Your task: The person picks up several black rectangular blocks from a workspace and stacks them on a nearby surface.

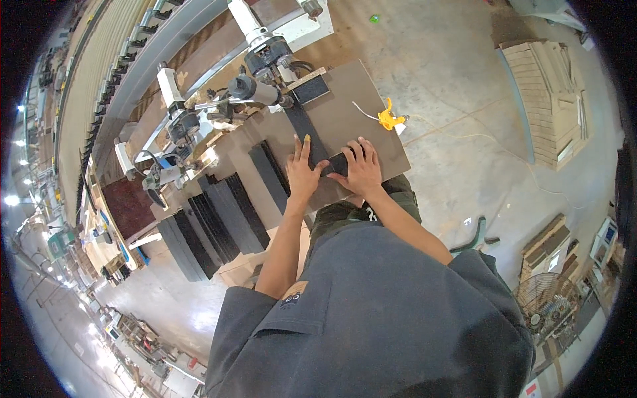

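A long black strip (305,129) lies on the brown worktop (391,149), its far end under a machine head. My left hand (304,174) rests along its left side, fingers stretched and spread, thumb reaching over toward the right. A short black block (339,164) sits at the near end of the strip. My right hand (361,167) grips this block, fingers over its right part and thumb on the near side. Left of my left hand lies another black strip (269,169). Farther left stand stacks of black strips (229,212) at the worktop's near edge.
Beyond my hands stand several machine heads, one a grey motor (252,89). A framed black piece (310,89) lies beside it. A yellow air gun (390,117) with a hose rests at the worktop's right edge. Stacked boards (544,99) and a fan (547,295) stand on the right.
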`<act>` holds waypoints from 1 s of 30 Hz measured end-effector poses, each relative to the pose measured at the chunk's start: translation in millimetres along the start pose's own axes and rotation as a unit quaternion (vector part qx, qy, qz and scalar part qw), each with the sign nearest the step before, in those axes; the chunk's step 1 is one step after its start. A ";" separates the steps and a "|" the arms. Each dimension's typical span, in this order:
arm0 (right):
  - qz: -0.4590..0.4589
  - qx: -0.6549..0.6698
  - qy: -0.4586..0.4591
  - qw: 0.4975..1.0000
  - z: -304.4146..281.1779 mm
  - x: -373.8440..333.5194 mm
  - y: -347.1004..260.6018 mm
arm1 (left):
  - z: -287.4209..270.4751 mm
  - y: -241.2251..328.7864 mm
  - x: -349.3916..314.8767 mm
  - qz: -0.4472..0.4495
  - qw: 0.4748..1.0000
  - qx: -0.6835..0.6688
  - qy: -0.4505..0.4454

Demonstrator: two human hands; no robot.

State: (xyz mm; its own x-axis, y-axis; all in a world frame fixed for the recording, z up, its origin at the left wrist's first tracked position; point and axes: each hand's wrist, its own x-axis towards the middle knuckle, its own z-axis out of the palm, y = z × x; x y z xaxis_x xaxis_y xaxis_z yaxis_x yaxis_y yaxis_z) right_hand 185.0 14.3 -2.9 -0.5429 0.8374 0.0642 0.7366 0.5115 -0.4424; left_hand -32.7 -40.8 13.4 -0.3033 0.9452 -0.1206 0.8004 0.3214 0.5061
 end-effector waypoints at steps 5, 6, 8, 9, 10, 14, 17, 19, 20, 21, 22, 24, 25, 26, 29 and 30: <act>0.004 0.009 0.002 1.000 -1.2 0.3 -3.1 | 1.4 0.5 -1.2 0.000 1.000 0.007 -0.003; 0.002 0.007 0.005 1.000 -1.4 0.4 -2.3 | 1.6 0.5 -1.3 -0.001 1.000 0.009 -0.008; 0.002 0.002 -0.001 1.000 -2.4 -0.7 -1.5 | 2.5 1.0 -2.4 -0.002 1.000 0.011 -0.010; 0.000 0.001 0.002 1.000 -3.6 -0.8 -1.8 | 3.7 0.0 -2.6 -0.001 1.000 0.012 -0.010; -0.002 0.002 0.004 1.000 -4.9 -0.9 -2.2 | 4.6 -1.0 -2.8 0.000 1.000 0.014 -0.009; -0.009 0.012 0.018 1.000 -8.5 -0.1 -4.1 | 9.2 -5.2 -3.3 0.010 1.000 0.013 0.006; -0.018 0.008 0.035 0.999 -8.5 -1.3 -3.3 | 10.7 -3.6 -4.3 0.016 0.999 0.021 0.019; -0.015 0.005 0.031 0.999 -9.9 -0.3 -5.1 | 6.7 -1.2 -4.2 0.004 1.000 0.012 0.009; -0.011 0.002 0.026 1.000 -11.0 1.0 -5.7 | 5.0 0.6 -2.9 0.005 1.000 0.012 0.010; -0.011 0.003 0.027 1.000 -10.7 0.3 -5.6 | 5.2 0.4 -3.6 0.006 1.000 0.007 0.011; -0.014 0.010 0.033 0.999 -10.8 0.3 -4.7 | 5.2 0.1 -3.8 0.006 1.000 0.001 0.012; -0.016 0.017 0.038 0.999 -10.0 -0.3 -3.0 | 6.4 -2.0 -3.3 0.014 1.000 0.006 0.016; -0.019 0.014 0.039 0.999 -9.3 -0.9 -1.9 | 7.8 -3.5 -3.2 0.022 0.999 0.010 0.021; -0.021 0.012 0.040 0.999 -8.3 -0.9 -1.2 | 9.0 -4.9 -3.2 0.023 0.999 0.011 0.019; -0.028 0.012 0.046 0.998 -4.7 -2.3 1.6 | 11.0 -6.9 -4.0 0.017 1.000 0.009 0.012; -0.027 0.011 0.044 0.999 -5.3 -2.4 1.7 | 9.6 -6.2 -4.9 0.014 1.000 0.013 0.015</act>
State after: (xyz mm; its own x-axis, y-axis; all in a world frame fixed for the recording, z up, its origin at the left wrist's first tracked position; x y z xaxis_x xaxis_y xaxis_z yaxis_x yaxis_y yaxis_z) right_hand 189.7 14.2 1.0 -0.5431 0.8232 0.1656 0.6984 0.5523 -0.4552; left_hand -31.2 -46.9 2.6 -0.2958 0.9518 -0.0816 0.8221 0.2971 0.4857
